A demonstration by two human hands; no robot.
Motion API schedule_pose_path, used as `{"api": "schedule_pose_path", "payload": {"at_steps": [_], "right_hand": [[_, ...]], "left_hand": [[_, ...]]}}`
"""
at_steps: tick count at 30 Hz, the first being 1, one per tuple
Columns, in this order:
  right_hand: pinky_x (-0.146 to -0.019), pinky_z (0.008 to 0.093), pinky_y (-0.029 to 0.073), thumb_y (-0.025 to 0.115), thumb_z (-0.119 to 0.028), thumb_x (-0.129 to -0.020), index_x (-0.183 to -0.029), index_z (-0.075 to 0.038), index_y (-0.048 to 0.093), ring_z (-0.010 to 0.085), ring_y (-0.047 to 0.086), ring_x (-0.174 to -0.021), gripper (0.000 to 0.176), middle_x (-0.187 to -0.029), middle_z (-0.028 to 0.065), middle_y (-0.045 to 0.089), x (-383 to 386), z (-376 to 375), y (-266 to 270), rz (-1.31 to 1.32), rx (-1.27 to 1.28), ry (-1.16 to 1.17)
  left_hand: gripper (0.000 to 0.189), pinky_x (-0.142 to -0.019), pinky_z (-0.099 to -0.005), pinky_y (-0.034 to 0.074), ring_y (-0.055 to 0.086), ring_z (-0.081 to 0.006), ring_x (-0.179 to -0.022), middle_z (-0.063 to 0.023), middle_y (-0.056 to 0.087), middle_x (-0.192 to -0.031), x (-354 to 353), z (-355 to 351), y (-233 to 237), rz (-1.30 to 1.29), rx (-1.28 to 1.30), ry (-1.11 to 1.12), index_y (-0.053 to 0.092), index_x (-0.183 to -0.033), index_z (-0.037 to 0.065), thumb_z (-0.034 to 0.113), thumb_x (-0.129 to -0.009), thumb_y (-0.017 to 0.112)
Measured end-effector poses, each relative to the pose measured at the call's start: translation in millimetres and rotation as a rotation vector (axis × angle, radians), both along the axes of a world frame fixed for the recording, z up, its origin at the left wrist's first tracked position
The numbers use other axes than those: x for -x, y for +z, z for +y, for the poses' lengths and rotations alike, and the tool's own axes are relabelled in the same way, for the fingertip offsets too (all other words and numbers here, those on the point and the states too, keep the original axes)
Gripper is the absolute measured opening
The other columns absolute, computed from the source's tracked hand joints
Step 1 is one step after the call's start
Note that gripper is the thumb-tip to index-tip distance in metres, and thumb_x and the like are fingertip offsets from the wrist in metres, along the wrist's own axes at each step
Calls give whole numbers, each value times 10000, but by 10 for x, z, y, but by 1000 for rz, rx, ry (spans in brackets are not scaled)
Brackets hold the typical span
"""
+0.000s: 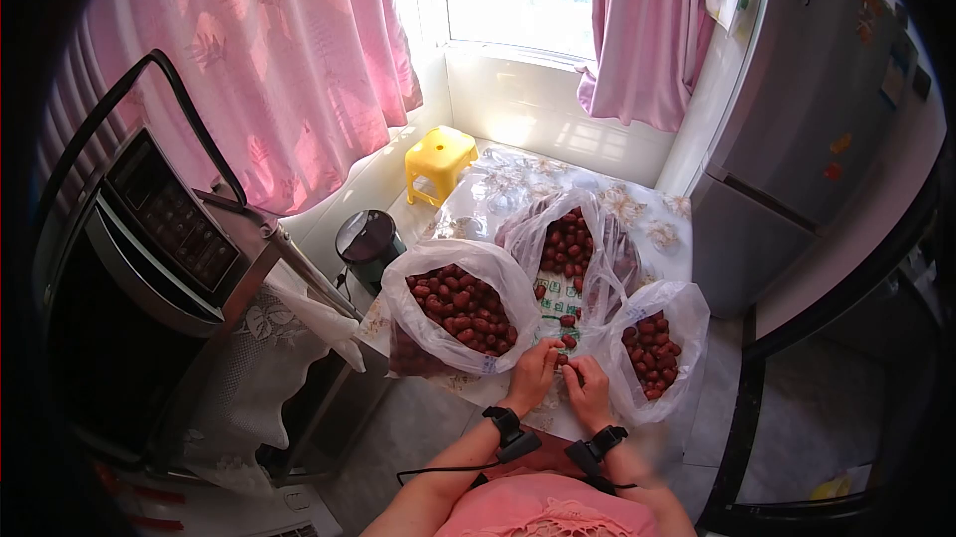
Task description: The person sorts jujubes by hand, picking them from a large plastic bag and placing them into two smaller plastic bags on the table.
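Observation:
Near the table's front edge, my left hand (536, 376) and my right hand (589, 387) come close together, with fingers closed around a small red date (563, 360) between them. Which fingers bear it is hard to tell at this size. Just beyond my fingertips, another red date (569, 341) lies on a white sheet of plastic with green print (558, 306). To the left stands an open clear plastic bag (406, 273) full of red dates. A smaller open bag (691, 323) of dates is at the right. Behind, a third bag (533, 228) gapes toward me, with dates inside.
The bags rest on a table with a flowered cover (662, 210). A yellow stool (438, 160) and a dark round bin (367, 241) stand behind and left. At the left is a microwave oven (149, 238) on a stand; a grey refrigerator (787, 119) rises at the right.

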State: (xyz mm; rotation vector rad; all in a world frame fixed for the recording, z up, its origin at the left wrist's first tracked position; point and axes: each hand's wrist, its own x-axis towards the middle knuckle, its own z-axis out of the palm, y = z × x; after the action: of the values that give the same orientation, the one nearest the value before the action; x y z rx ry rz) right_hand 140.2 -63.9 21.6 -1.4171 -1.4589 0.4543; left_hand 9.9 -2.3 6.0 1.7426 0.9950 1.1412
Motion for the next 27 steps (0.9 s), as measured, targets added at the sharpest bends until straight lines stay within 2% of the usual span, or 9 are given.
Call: {"api": "schedule_pose_path", "payload": {"at_steps": [17, 20, 23, 25, 27], "right_hand": [[-683, 376, 494, 682, -110, -931, -963, -3, 630, 298, 618, -763, 123, -879, 134, 607, -5, -2, 5, -9, 0, 2], [-719, 368, 498, 693, -103, -912, -974, -4, 637, 306, 636, -811, 129, -893, 135, 623, 5, -11, 34, 17, 37, -3], [-730, 350, 513, 695, -110, -916, -1017, -6, 647, 272, 657, -815, 153, -911, 125, 642, 10, -14, 39, 33, 52, -2], [-751, 331, 531, 692, -106, -922, -1099, -11, 652, 231, 676, -827, 205, -956, 115, 672, 13, -17, 24, 82, 83, -4], [-741, 337, 534, 696, -117, -923, -1137, -15, 644, 232, 673, -808, 243, -957, 119, 667, 7, -7, -26, 84, 63, -7]], "left_hand": [[196, -653, -409, 519, 706, -338, -767, -159, 699, -829, -13, 1, -33, -9, -23, 3, 621, -1096, 58, 214, -1064, 507], [189, -634, -409, 519, 708, -336, -750, -160, 699, -823, -11, 0, -33, -7, -21, -2, 625, -1095, 67, 213, -1063, 511], [179, -627, -409, 520, 706, -338, -742, -167, 696, -827, -2, -2, -11, 21, -40, -7, 629, -1095, 77, 211, -1060, 516], [172, -630, -412, 521, 703, -345, -746, -170, 694, -831, 6, -11, 44, 57, -54, -10, 631, -1095, 82, 207, -1057, 520], [170, -631, -413, 521, 701, -348, -749, -170, 693, -832, -6, -5, 25, 35, -65, -15, 631, -1096, 83, 207, -1056, 522]]}}
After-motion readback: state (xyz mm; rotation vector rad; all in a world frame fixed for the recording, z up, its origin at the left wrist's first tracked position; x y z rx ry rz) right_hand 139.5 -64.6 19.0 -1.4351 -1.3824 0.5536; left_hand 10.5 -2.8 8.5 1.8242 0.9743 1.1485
